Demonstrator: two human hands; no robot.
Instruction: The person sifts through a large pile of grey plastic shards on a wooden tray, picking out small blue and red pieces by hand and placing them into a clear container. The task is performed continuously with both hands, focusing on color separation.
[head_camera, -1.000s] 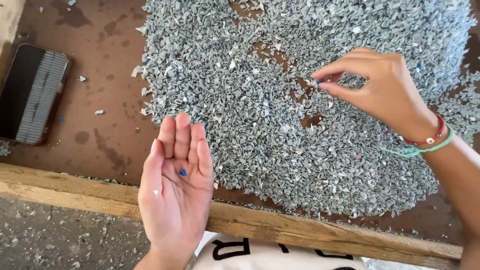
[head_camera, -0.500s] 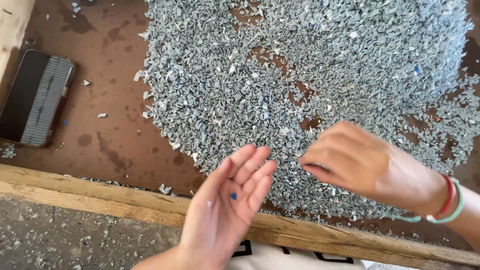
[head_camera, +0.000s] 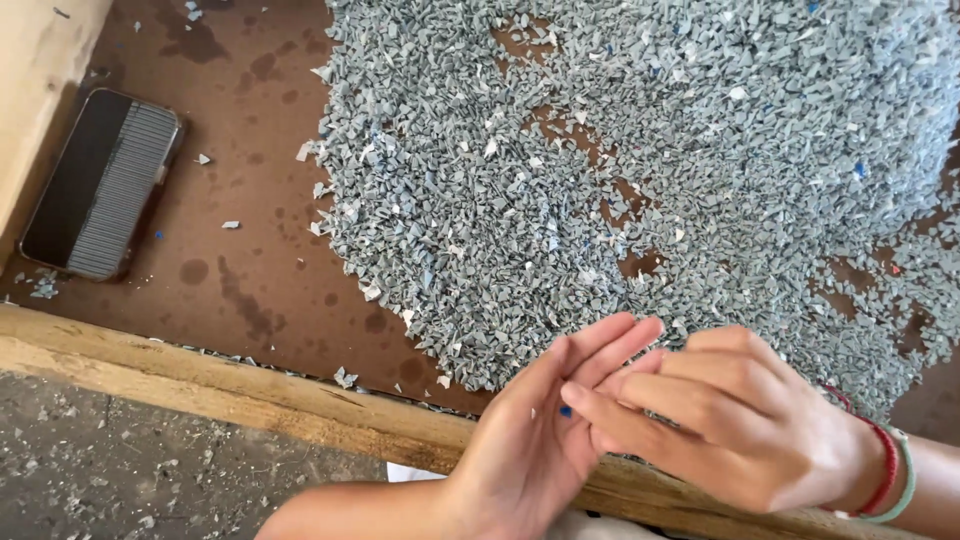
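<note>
Brown board under grey plastic chips (head_camera: 640, 180): right hand (head_camera: 730, 420) now pinches at open left palm (head_camera: 530, 440) (blue fleck (head_camera: 566, 411) transferred).

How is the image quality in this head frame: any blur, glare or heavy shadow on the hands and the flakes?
Head view: even daylight, no glare; the grey flake pile is crisp. The left hand and right hand look slightly soft, perhaps from motion, yet the blue chip on the left palm is readable. The dark flat device sits in mild shade by the wooden edge.
</note>
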